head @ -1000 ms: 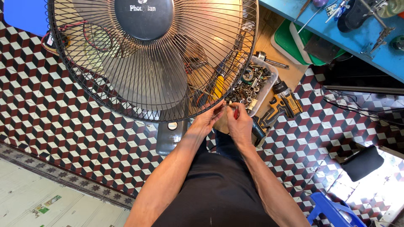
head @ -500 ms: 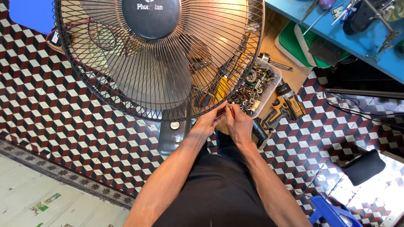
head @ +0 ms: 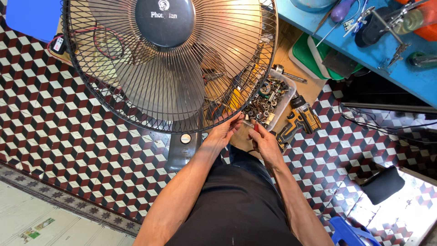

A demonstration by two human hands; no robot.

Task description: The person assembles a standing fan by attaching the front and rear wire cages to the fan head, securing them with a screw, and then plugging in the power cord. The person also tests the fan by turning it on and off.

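A pedestal fan with a black wire guard (head: 136,91) and a dark centre cap fills the upper middle, its grey blades showing behind the wires. My left hand (head: 224,133) pinches the guard's lower right rim (head: 241,107). My right hand (head: 264,143) is just right of it, a little apart, and is closed on a small red-tipped piece (head: 256,128) with a thin dark wire looping below it. The fan's grey base (head: 182,148) with a round knob stands below the guard.
A clear tray of screws and small parts (head: 269,95) sits beyond my hands, with a yellow and black cordless drill (head: 297,122) beside it. A blue workbench (head: 387,59) with tools runs at the upper right. A blue stool (head: 346,232) and black cables lie on the patterned tile floor at the right.
My two hands were pressed together at the guard's rim. Now the right hand has drawn slightly away to the right, while the left stays at the rim.
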